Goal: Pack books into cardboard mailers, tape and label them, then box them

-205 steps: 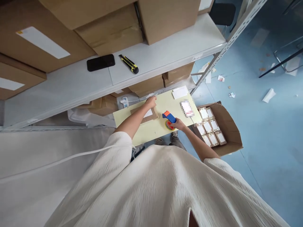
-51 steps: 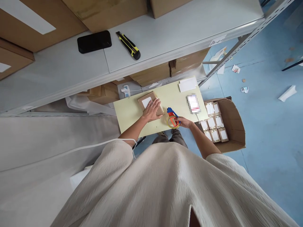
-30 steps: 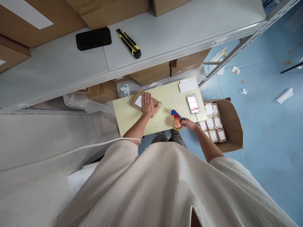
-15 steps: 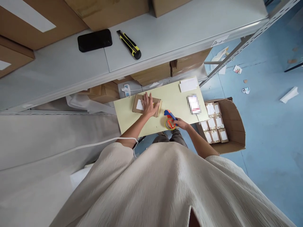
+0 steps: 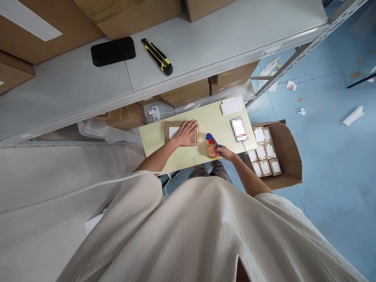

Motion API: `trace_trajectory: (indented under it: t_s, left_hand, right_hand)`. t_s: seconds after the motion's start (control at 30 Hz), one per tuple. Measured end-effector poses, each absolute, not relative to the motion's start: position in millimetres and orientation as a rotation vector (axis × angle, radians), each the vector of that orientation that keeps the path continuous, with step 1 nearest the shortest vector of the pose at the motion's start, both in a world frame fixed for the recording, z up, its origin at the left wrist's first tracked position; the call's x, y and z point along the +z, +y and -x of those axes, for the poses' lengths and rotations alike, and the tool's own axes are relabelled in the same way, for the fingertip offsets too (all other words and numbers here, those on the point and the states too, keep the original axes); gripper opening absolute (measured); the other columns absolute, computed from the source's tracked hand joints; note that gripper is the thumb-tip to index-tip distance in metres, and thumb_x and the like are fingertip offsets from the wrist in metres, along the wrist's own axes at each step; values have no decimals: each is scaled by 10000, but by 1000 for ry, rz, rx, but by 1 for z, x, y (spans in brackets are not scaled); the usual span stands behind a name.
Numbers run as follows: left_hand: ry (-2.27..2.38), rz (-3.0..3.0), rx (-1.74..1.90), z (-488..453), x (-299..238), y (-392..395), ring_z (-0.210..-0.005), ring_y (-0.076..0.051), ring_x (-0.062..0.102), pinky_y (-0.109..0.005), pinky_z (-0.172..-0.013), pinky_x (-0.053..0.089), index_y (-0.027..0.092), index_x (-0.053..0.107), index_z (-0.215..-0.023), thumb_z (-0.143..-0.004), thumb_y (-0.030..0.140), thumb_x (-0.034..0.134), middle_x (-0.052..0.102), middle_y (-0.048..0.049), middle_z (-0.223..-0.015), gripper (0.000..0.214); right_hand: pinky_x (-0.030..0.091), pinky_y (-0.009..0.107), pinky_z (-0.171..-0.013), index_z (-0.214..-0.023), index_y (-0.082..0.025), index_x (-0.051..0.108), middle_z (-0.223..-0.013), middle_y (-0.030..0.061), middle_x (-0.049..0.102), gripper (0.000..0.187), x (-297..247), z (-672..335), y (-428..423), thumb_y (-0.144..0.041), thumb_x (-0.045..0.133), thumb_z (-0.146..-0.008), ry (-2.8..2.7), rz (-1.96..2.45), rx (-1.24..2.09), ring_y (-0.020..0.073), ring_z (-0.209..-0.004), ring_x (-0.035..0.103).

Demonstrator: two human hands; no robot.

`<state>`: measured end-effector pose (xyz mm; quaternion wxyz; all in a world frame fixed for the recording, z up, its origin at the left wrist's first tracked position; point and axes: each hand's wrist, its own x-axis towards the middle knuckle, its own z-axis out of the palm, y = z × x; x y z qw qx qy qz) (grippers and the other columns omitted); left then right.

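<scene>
- Right grip [image 5: 225, 152]: yours is clamped on the tape dispenser [image 5: 212, 147]; your left grip [image 5: 185, 135] lies flat, fingers spread, on the small box [image 5: 173, 131].
- Small box: on the pale yellow counter [image 5: 152, 145], near its back edge; blue floor [image 5: 326, 164] to your right.
- Grey shelf [image 5: 211, 43] ahead of you bears phone [image 5: 113, 51] and utility knife [image 5: 157, 57]; white cable [image 5: 88, 188] crosses your left arm [image 5: 155, 157].
- Open carton [image 5: 289, 152] just off the counter's right end; tape dispenser by your front edge, counter surface showing between it and white paper [image 5: 232, 105].

light: soft, diffuse | tabletop [image 5: 211, 113]: faint shadows | edges: stretched
</scene>
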<state>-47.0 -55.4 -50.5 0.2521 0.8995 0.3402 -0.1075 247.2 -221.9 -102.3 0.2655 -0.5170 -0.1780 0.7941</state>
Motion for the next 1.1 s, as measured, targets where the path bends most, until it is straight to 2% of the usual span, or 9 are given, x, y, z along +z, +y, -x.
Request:
trace_trajectory:
  t_s: [0.17, 0.4, 0.57, 0.63, 0.8, 0.97, 1.1]
  left_hand:
    - [1160, -2434, -179, 30, -56, -69, -1826, -397, 24, -584, -1478, -65, 110, 197, -1878, -933, 669, 772, 100, -185, -1955, 1239]
    - [1246, -2391, -181, 25, -54, -68, -1829, -380, 4, -582, -1480, -58, 121, 174, -1883, -957, 705, 745, 92, -173, -1957, 1235]
    - [1498, -2245, -152, 20, -55, -53, -1819, -434, -52, -652, -1468, -38, 123, 82, -1891, -946, 755, 745, 16, -178, -1959, 1316]
    - [1582, -2187, -143, 14, -56, -49, -1818, -434, -69, -657, -1466, -36, 121, 58, -1890, -959, 750, 729, -3, -170, -1960, 1309]
    - [1840, -2043, -76, -8, -58, -51, -1826, -388, -63, -632, -1472, -8, 105, 115, -1884, -1009, 727, 659, 35, -164, -1963, 1203]
    - [2119, -1813, 42, -31, -70, -42, -1826, -410, -15, -696, -1457, 51, 138, 126, -1884, -1041, 744, 602, 79, -172, -1959, 1142]
    - [2233, -1659, 160, -40, -86, -33, -1819, -445, -18, -738, -1435, 86, 84, 132, -1871, -1081, 730, 567, 57, -242, -1946, 1109]
  right_hand:
    - [566, 315, -818, -1012, -221, 715, -940, 30, 732, 450, -96, -252, -203, -406, 910, -652, -442, 1407, 2147, 207, -903, 666]
    - [538, 301, -756, -942, -234, 701, -854, 11, 703, 410, -95, -255, -197, -436, 912, -654, -489, 1424, 2137, 195, -833, 622]
    - [575, 356, -821, -1043, -206, 771, -1026, 88, 814, 487, -91, -290, -235, -393, 933, -623, -568, 1521, 2219, 273, -953, 720]
    - [591, 369, -870, -1067, -206, 780, -1082, 95, 831, 487, -88, -309, -257, -408, 930, -650, -558, 1541, 2224, 288, -1000, 742]
    - [595, 360, -838, -1029, -214, 774, -995, 69, 818, 462, -85, -323, -279, -434, 935, -657, -549, 1614, 2152, 274, -946, 744]
    - [612, 362, -849, -1032, -202, 791, -1022, 96, 834, 425, -88, -290, -254, -380, 944, -679, -507, 1528, 2170, 298, -992, 757]
    - [613, 349, -823, -1039, -203, 762, -918, 64, 804, 429, -100, -269, -241, -375, 941, -689, -538, 1500, 2152, 273, -943, 745]
